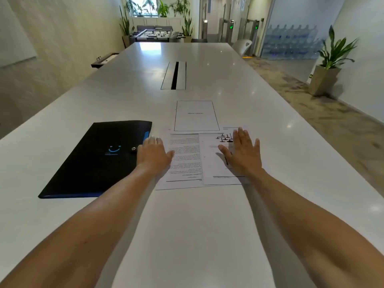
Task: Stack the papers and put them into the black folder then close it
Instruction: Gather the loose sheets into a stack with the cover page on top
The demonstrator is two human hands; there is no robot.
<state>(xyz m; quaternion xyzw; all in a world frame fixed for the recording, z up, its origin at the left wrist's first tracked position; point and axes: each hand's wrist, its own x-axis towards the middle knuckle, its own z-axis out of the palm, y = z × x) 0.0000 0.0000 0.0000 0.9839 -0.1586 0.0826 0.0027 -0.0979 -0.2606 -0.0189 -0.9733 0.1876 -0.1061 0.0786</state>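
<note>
Both hands are lying flat with fingers spread: the left hand is straddling the black folder edge and text sheet, the right hand probably pressing the diagram sheet. The bordered sheet is lying at twelve o'clock, long axis pointing away, roughly equidistant.

Counts: 3 printed sheets on the table – bordered title page, text page, diagram page. 1 black folder with 1 snap button. 2 hands: left hand, right hand. 1 cable slot in the tabletop. 1 foosball table at the far end. 1 potted plant on the right; several more by the window, count unclear.
</note>
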